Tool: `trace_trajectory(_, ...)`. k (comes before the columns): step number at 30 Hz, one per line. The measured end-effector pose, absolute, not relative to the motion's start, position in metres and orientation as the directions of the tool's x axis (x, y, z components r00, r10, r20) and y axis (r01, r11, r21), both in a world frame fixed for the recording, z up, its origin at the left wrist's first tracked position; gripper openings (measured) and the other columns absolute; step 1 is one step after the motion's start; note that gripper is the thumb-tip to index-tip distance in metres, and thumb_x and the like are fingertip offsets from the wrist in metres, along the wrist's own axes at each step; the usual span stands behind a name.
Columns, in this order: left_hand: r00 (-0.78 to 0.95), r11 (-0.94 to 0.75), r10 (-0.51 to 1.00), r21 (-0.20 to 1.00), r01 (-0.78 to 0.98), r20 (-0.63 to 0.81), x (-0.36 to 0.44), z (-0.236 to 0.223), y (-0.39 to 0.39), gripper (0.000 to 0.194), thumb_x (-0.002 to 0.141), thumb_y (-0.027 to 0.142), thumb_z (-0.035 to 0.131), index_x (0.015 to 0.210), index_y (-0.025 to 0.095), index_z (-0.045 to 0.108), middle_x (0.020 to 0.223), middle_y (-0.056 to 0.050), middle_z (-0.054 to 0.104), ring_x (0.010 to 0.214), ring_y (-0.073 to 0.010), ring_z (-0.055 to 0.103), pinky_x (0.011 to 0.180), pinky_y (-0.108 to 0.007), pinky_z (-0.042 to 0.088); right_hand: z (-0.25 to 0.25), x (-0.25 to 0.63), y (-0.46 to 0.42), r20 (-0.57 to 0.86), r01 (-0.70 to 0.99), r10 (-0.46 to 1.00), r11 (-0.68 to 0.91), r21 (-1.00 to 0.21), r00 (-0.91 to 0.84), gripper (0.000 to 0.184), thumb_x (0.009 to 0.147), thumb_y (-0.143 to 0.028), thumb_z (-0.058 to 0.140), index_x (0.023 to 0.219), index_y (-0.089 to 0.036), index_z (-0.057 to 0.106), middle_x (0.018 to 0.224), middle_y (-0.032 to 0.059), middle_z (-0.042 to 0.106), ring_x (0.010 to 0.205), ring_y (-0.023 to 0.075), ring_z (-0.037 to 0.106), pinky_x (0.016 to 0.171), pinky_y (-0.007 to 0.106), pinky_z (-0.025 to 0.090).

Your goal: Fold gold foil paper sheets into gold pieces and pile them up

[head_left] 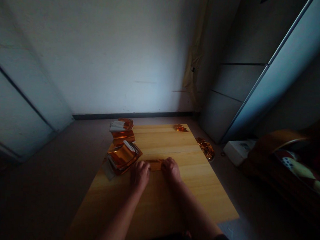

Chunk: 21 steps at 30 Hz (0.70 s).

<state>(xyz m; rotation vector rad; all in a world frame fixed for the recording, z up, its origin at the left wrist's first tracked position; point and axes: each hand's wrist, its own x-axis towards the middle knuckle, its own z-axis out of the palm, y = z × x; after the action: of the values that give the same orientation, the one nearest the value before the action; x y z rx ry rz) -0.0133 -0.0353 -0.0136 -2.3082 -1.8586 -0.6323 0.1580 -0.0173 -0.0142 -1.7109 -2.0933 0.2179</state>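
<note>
Both my hands rest on a low wooden table (pixel 189 191). My left hand (pixel 139 174) and my right hand (pixel 171 169) are closed, fingers curled, on the two ends of a small flat orange-gold foil piece (pixel 155 164) lying on the tabletop between them. Just left of my left hand sits a stack of shiny orange foil sheets (pixel 123 156). Behind it is a second orange foil pile (pixel 122 134) with white folded paper (pixel 117 126) on top.
A small crumpled orange foil scrap (pixel 180 127) lies at the table's far right corner. More gold foil (pixel 206 148) lies on the floor to the right, near a white box (pixel 237 150). A wall stands beyond the table; dark furniture (pixel 287 163) is at right.
</note>
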Motion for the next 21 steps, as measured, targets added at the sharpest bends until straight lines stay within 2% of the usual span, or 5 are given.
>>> trace_trajectory(3,0.221,-0.269,0.892,0.07,0.96,0.394,-0.009,-0.009,-0.039,0.02,0.083,0.012,0.046,0.08,0.022,0.064,0.085,-0.006,0.059,0.087,-0.0225,0.05,0.075,-0.034,0.034,-0.015,0.155,-0.019,0.273,0.897,0.933,0.315,-0.311,-0.233,0.014,0.086,-0.017,0.054,0.089,-0.02,0.067,0.094,0.0059,0.062,0.089,0.0177,0.053,0.075,0.025,0.037)
trace_trajectory(7,0.294,-0.31,0.884,-0.014,0.951,0.364,-0.004,-0.007,-0.038,0.026,0.083,0.007,0.041,0.079,0.021,0.063,0.086,-0.006,0.06,0.088,-0.0234,0.051,0.071,-0.036,0.034,-0.011,0.145,-0.02,0.255,0.866,0.886,0.443,-0.23,-0.386,0.016,0.089,-0.02,0.051,0.088,-0.021,0.067,0.095,0.0048,0.064,0.088,0.0189,0.053,0.074,0.028,0.036)
trace_trajectory(11,0.342,-0.351,0.879,-0.032,0.936,0.332,-0.007,-0.011,-0.04,0.031,0.082,0.003,0.038,0.076,0.018,0.064,0.082,-0.007,0.061,0.087,-0.0224,0.052,0.073,-0.036,0.035,-0.01,0.138,-0.018,0.206,0.895,0.942,0.319,-0.312,-0.264,0.02,0.088,-0.013,0.049,0.089,-0.02,0.067,0.091,0.0051,0.066,0.083,0.0173,0.055,0.072,0.027,0.037)
trace_trajectory(15,0.329,-0.346,0.887,-0.003,0.938,0.324,-0.013,-0.012,-0.049,0.03,0.084,0.006,0.039,0.086,0.02,0.066,0.088,-0.007,0.062,0.088,-0.0219,0.054,0.076,-0.036,0.035,-0.016,0.138,-0.019,0.188,0.888,0.972,0.21,-0.409,-0.144,0.019,0.084,-0.012,0.051,0.082,-0.02,0.068,0.091,0.0042,0.068,0.084,0.0162,0.057,0.074,0.025,0.038)
trace_trajectory(21,0.27,-0.287,0.916,0.016,0.958,0.296,-0.015,-0.009,-0.058,0.031,0.087,0.012,0.039,0.091,0.022,0.067,0.09,-0.006,0.063,0.088,-0.0221,0.055,0.076,-0.037,0.033,-0.016,0.132,-0.025,0.204,0.893,0.978,0.13,-0.43,-0.043,0.01,0.078,-0.029,0.063,0.078,-0.02,0.065,0.089,0.0046,0.066,0.085,0.0184,0.056,0.073,0.028,0.036)
